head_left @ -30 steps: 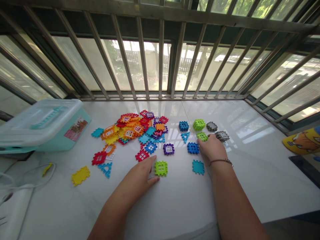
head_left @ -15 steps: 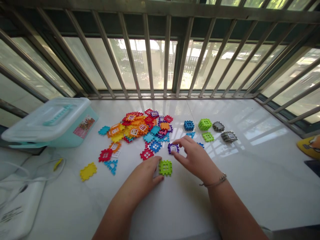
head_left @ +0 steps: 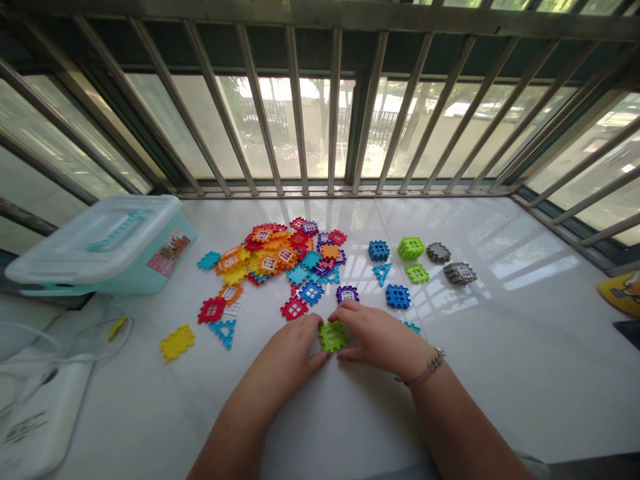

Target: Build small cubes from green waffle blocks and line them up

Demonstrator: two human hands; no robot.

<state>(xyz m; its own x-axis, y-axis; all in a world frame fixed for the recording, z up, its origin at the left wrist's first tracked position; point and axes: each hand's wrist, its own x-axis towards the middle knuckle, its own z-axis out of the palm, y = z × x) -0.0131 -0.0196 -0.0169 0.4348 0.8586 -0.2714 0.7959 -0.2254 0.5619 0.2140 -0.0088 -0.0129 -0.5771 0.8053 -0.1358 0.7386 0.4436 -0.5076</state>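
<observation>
My left hand (head_left: 285, 350) and my right hand (head_left: 373, 335) close in from both sides on a lime-green waffle-edged plastic tile (head_left: 333, 336). The left fingertips meet its left edge, and the right fingers lie along its top and right edges. Just above the right fingers sits a purple window tile (head_left: 347, 293), and a red tile (head_left: 294, 308) lies above the left hand. Farther up spreads a heap of multicoloured interlocking tiles (head_left: 273, 257). A blue tile (head_left: 398, 297) lies to the right of my right hand.
A pale turquoise plastic box with a lid (head_left: 100, 248) stands at the left on the white stone sill (head_left: 500, 373). Small tile stacks (head_left: 459, 273) lie to the right. Metal window bars (head_left: 335, 113) run along the back, and a white cable (head_left: 65, 340) lies at the lower left.
My right hand has moved left and down, from beside the purple tile to the green tile. My left hand has closed slightly against the tile's left edge.
</observation>
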